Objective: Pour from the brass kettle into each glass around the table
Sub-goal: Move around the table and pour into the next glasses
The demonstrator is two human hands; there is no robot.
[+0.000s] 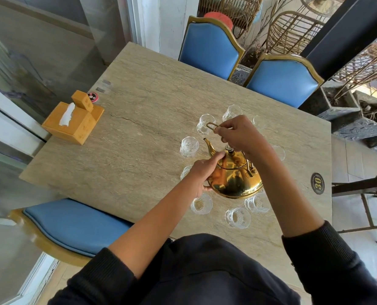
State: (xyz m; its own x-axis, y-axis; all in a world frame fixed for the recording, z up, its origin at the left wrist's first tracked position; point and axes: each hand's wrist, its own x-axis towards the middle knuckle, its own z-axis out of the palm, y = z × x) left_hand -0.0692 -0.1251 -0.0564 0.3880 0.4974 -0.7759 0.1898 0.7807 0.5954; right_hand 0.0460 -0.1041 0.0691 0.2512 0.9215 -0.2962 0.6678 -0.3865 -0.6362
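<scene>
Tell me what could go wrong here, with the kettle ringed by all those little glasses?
The kettle sits tight inside the ring; swinging it could knock a near glass. The spout is narrow and the glass beside it small, so a fast tilt may spill onto the table. The left hand presses bare on the metal body: if hot, it might burn.

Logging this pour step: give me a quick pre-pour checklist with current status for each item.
1. Handle held: right hand closed on the kettle handle. Ok.
2. Body steadied: left hand pressed on the brass kettle, fingers near the lid. Ok.
3. Spout aimed: spout points toward the glass beside it, but whether it is over the rim, cannot tell.
4. Target glass upright: ok.
5. Glasses near the kettle base: near glass sits partly under the base and one is half hidden by the left hand; clearance cannot tell.
6. Fill levels: cannot tell.
</scene>
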